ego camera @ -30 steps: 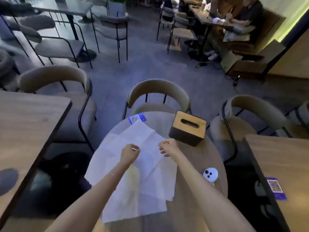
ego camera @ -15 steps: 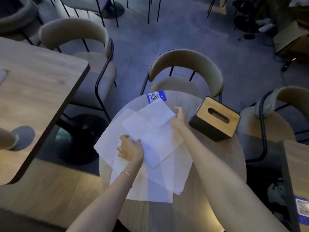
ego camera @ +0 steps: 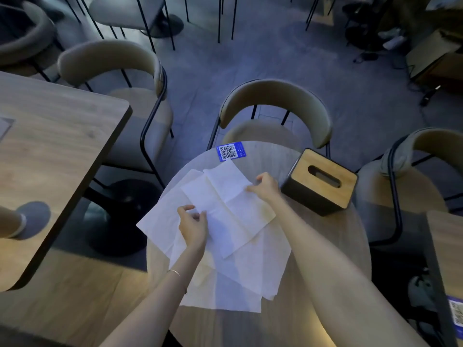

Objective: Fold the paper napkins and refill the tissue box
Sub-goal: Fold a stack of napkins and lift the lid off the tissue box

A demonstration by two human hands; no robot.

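Several white paper napkins (ego camera: 233, 266) lie spread and overlapping on a small round wooden table (ego camera: 333, 249). The top napkin (ego camera: 225, 196) lies slanted over the pile. My left hand (ego camera: 193, 226) pinches its near left edge. My right hand (ego camera: 264, 186) pinches its far right edge, close to the tissue box. The tissue box (ego camera: 319, 181), dark-sided with a light wooden lid and an oval slot, stands at the table's right rear. No tissue shows in the slot.
A blue QR-code sticker (ego camera: 230, 151) sits at the table's far edge. A curved-back chair (ego camera: 275, 103) stands behind the table, another chair (ego camera: 426, 156) to the right. A large wooden table (ego camera: 50, 151) is on the left, and another table corner (ego camera: 448, 244) on the right.
The view tilted down toward the table. My hands moved apart from the middle of the pile: the left came nearer, the right went toward the box, each taking an edge of the top napkin.
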